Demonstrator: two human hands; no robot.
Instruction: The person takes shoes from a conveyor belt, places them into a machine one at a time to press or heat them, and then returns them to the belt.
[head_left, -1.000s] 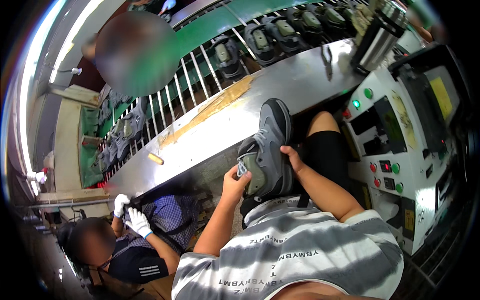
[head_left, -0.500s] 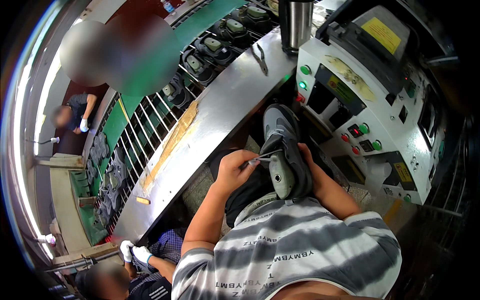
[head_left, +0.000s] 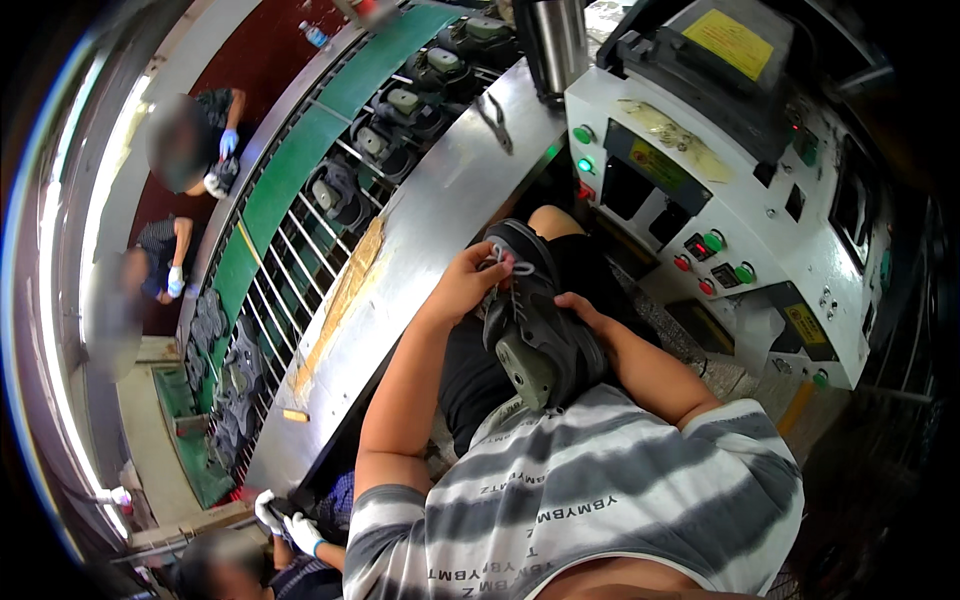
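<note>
A dark grey shoe (head_left: 566,352) rests on my lap, its toe pointing away from me. Out of its opening shows a grey-green shoe last (head_left: 525,374) with a small round hole. My left hand (head_left: 466,284) is closed at the shoe's front, thumb and fingers pinching a light grey shoelace (head_left: 521,268), which loops over the upper. On the right flank, my right hand (head_left: 588,316) grips the shoe, thumb on top; its other fingers are hidden beneath.
A metal bench (head_left: 425,215) with pliers (head_left: 496,124) runs along the left. Beyond it, lasted shoes (head_left: 383,148) line a roller conveyor (head_left: 305,240). At right stands a white machine (head_left: 650,225) with buttons. Gloved co-workers (head_left: 215,130) are at the far side and lower left.
The shoe has turned and tilted, its toe nearer to me and further left. My left hand has moved away from my body to the toe end; my right hand still holds the side.
</note>
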